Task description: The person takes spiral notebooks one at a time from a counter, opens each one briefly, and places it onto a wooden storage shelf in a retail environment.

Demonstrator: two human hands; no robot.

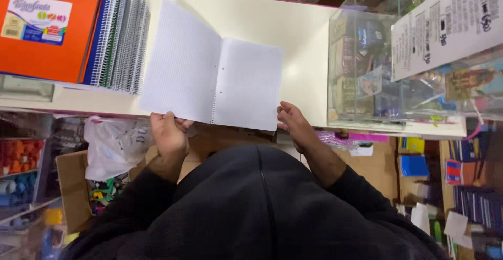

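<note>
An open spiral notebook (209, 76) with white squared pages is lifted over the cream counter (304, 35), its left page raised and its spine running down the middle. My left hand (168, 134) grips the lower left corner of the notebook. My right hand (294, 126) holds the lower right corner, fingers curled at the page edge. Both dark sleeves and my dark jacket fill the bottom of the view.
A stack of spiral notebooks (118, 35) with an orange cover (50, 27) on top lies at the counter's left. A glass display case (367, 71) with a printed sheet (450, 24) stands on the right. Below are a cardboard box (73, 186), a white plastic bag (112, 145) and stocked shelves (471, 186).
</note>
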